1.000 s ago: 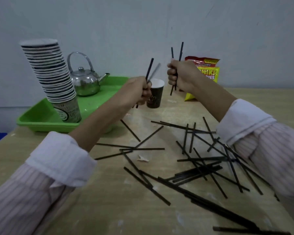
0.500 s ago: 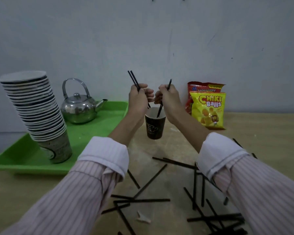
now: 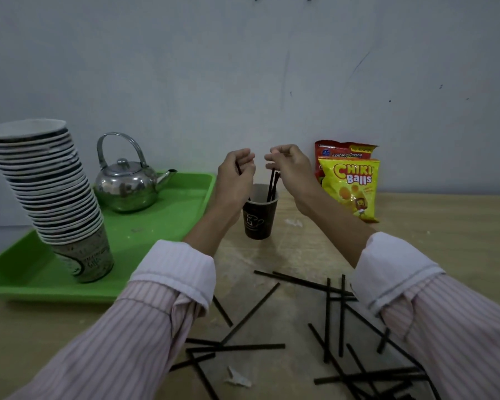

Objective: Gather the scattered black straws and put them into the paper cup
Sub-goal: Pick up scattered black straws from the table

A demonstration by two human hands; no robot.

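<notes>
A dark paper cup (image 3: pixel 257 219) stands on the wooden table (image 3: pixel 445 226) by the tray's right end. Two black straws (image 3: pixel 272 184) stand in it, leaning on its right rim. My right hand (image 3: pixel 289 166) hovers just above their tops with loosely curled fingers, and I see nothing pinched in them. My left hand (image 3: pixel 237 174) is over the cup's left rim and grips a black straw (image 3: pixel 238 167) that points down toward the cup. Several more scattered black straws (image 3: pixel 326 316) lie on the near table between my sleeves.
A green tray (image 3: pixel 162 223) at the left carries a steel kettle (image 3: pixel 126 183) and a leaning stack of paper cups (image 3: pixel 49 192). Two snack bags (image 3: pixel 348 183) stand behind the cup on the right. A paper scrap (image 3: pixel 237 378) lies among the straws.
Both hands came together over the cup. The right hand's straws slid down and now stand in the cup. The left hand's straw has tipped downward toward the cup.
</notes>
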